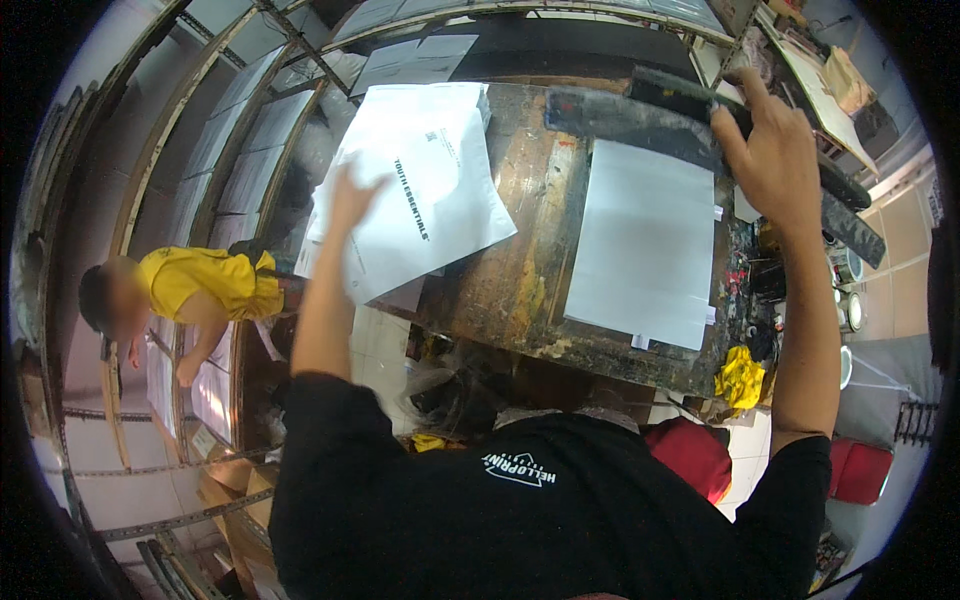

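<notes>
My left hand (352,200) is over the left side of a stack of white printed sheets or flat bags (455,215) on the worktable's left. Motion blurs its fingers, but the thumb stands apart and nothing shows in the hand. At the table's far right, my right hand (775,155) grips a long dark bar (685,98), thumb on the near side and fingers over the top. Just nearer than that bar lies a second, greyish stained bar (625,120). Below it a blank white sheet (645,245) lies flat, with small pale tabs along its right and lower edges.
The worn, paint-stained table (500,290) has a crumpled yellow cloth (740,378) at its right corner. Pots (850,310) stand beyond. Racks of white sheets (235,165) line the left, where a person in a yellow shirt (205,285) stands. Red seats (690,458) are close to me.
</notes>
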`<act>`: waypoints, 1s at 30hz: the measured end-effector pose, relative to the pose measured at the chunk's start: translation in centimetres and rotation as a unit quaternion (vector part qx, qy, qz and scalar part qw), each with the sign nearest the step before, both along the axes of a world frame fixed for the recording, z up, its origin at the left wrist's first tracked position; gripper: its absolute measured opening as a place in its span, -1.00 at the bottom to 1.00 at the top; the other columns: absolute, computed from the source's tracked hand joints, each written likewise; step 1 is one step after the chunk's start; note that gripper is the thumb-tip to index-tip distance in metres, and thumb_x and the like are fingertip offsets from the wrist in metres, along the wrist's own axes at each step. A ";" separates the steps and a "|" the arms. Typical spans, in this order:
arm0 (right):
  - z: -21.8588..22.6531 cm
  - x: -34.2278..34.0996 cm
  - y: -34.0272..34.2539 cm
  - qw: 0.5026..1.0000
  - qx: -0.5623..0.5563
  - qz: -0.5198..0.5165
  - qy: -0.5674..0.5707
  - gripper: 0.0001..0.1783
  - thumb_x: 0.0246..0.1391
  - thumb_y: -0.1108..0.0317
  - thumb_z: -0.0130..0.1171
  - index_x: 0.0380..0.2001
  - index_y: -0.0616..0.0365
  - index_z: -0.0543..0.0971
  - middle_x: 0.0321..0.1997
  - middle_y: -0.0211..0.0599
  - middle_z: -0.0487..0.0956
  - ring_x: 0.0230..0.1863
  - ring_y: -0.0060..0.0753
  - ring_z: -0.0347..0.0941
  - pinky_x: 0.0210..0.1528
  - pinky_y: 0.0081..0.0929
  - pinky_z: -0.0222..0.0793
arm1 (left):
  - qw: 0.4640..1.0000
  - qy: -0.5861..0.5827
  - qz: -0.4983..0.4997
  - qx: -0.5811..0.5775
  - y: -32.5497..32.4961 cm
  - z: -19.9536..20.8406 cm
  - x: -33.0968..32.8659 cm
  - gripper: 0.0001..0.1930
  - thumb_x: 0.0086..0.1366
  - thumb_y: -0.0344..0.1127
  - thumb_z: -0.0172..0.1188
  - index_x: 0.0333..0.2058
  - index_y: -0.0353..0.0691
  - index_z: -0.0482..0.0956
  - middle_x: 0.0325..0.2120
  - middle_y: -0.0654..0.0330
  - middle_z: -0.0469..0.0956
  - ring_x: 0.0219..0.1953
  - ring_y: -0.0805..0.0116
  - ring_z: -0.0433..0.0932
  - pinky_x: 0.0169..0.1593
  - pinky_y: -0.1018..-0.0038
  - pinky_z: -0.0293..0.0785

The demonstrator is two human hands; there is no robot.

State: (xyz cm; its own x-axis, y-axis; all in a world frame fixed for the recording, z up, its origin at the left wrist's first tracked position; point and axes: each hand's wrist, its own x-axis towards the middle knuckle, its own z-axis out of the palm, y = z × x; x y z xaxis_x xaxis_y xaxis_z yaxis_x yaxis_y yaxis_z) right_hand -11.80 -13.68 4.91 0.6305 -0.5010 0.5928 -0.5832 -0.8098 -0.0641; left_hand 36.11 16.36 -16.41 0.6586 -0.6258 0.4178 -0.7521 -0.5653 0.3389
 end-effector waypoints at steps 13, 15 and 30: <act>-32.3 -11.4 12.4 0.941 0.273 0.101 0.172 -0.57 0.08 -0.05 0.33 -0.12 0.00 0.63 -0.22 -0.23 0.57 -0.12 -0.08 0.50 -0.09 -0.13 0.48 | 0.415 0.892 0.018 -0.180 -0.5 -12.3 -38.4 0.40 0.10 0.78 -0.26 0.45 -0.45 -0.34 0.43 -0.37 -0.07 0.47 -0.24 0.04 0.47 0.00 0.09; -34.4 -10.9 13.2 0.941 0.259 0.093 0.195 -0.51 0.00 0.00 0.40 -0.07 0.01 0.60 -0.20 -0.24 0.57 -0.10 -0.11 0.50 -0.08 -0.17 0.50 | 0.420 0.892 0.060 -0.156 -1.2 -14.7 -38.0 0.38 0.07 0.82 -0.33 0.46 -0.39 -0.23 0.41 -0.33 0.03 0.44 -0.22 0.11 0.45 0.02 0.12; -37.2 9.4 -21.1 0.968 0.172 0.075 0.166 -0.58 0.16 -0.05 0.26 -0.07 -0.02 0.58 -0.15 -0.21 0.59 -0.06 0.01 0.55 -0.12 -0.03 0.50 | 0.477 0.845 0.204 -0.132 -2.1 -14.7 -39.3 0.35 0.10 0.80 -0.35 0.49 -0.27 -0.37 0.46 -0.25 -0.04 0.46 -0.26 0.07 0.37 -0.12 0.16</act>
